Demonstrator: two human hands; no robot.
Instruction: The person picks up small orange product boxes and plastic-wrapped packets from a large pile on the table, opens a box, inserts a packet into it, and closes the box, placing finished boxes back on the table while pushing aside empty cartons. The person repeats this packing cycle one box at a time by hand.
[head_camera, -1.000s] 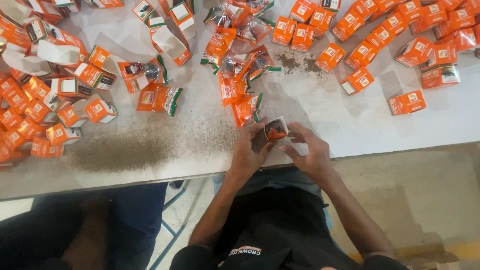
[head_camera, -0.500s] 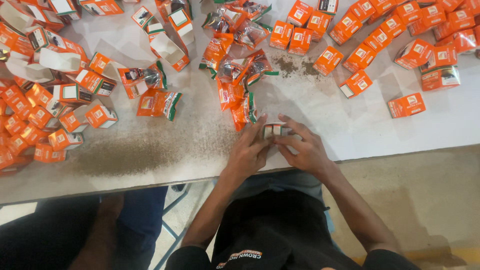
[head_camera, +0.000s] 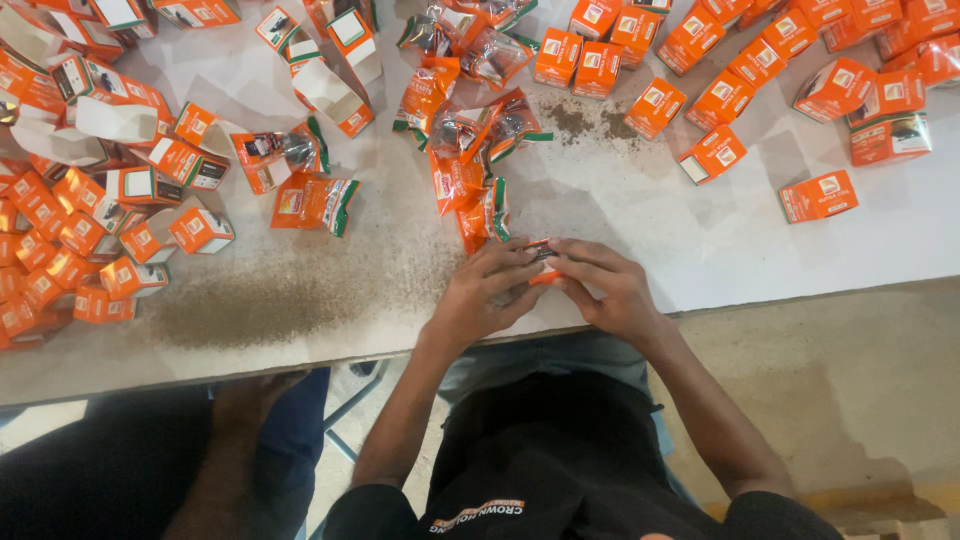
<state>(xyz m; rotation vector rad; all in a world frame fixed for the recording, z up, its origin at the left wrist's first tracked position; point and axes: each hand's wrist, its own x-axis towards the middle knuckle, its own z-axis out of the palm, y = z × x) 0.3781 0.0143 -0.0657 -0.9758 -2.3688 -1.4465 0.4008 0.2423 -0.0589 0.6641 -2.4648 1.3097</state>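
white table (head_camera: 700, 260) above a stained tan floor (head_camera: 860, 400)

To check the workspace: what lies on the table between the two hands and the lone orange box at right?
In the head view, only bare white table separates the hands from that box.

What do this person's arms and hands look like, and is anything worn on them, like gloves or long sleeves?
Both the left hand and the right hand are bare: no gloves, and no rings or watch that I can make out. The forearms are uncovered up past the elbows. Short black sleeves show at the bottom edge, part of a black shirt with small orange and white print.
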